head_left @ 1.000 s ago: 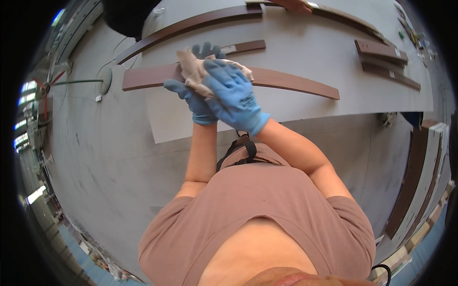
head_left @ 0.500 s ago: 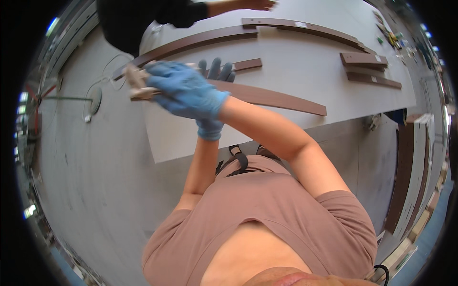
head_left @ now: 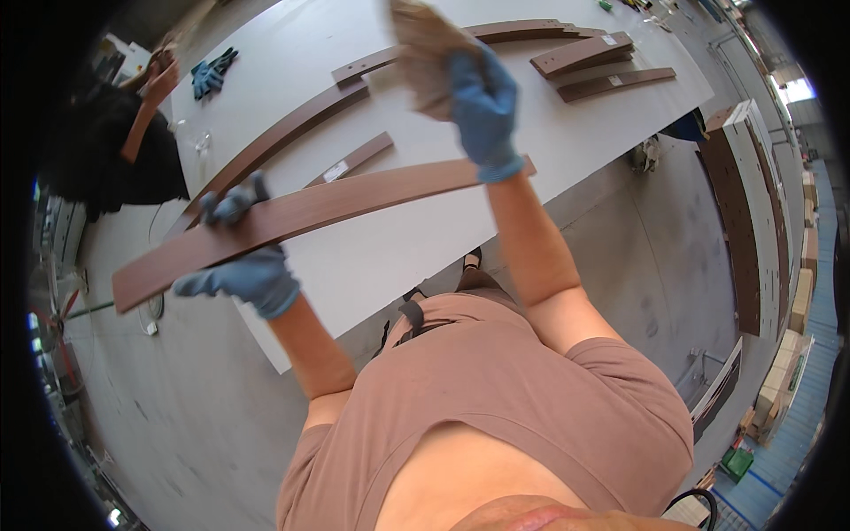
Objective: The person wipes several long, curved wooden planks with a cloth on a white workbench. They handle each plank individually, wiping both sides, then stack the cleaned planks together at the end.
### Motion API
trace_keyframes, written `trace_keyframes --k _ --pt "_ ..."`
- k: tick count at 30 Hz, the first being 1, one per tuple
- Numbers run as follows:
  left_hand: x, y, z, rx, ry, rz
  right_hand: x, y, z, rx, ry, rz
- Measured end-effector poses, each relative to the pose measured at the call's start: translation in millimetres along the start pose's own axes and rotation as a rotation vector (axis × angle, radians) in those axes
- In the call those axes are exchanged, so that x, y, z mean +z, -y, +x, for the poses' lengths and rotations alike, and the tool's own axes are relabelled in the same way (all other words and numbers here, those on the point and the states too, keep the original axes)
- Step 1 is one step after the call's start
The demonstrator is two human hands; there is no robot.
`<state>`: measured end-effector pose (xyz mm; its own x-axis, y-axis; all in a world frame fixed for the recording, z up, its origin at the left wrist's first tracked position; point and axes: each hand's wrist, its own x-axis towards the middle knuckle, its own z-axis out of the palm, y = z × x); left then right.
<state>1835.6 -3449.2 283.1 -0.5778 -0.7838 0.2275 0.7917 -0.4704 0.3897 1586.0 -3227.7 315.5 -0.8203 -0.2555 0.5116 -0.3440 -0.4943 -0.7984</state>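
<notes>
Above the white tabletop (head_left: 549,150), my left hand (head_left: 243,265) grips one long brown strip (head_left: 301,217) while my right hand (head_left: 482,111) clutches one beige cloth (head_left: 425,53).

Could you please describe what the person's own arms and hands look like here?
Both the left hand and the right hand wear blue gloves that end at the wrist. The forearms are bare, and short sleeves of a dusty-pink T-shirt cover the upper arms.

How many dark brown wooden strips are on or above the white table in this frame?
7, at least: the long strip in the left hand, a long curved strip, a short strip, a far curved strip, and three short pieces stacked far right. Stacking may hide more.
</notes>
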Motion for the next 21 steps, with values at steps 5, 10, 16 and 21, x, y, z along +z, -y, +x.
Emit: trace_keyframes --k 5,10,16,21 --pt "31.4 -30.8 25.9 0.129 0.196 0.084 -174.0 -71.9 -10.8 0.209 -0.44 -0.667" --pt "105.5 26.5 45.0 0.203 0.327 0.216 -243.2 -116.9 -33.8 0.505 -0.502 -0.761" --pt "203.7 100.2 31.1 0.228 0.572 0.363 -259.7 -83.9 -19.5 0.654 0.09 -0.857" --pt "250.3 135.6 44.7 0.085 1.202 0.122 -260.5 10.2 13.0 0.842 0.292 -0.336"
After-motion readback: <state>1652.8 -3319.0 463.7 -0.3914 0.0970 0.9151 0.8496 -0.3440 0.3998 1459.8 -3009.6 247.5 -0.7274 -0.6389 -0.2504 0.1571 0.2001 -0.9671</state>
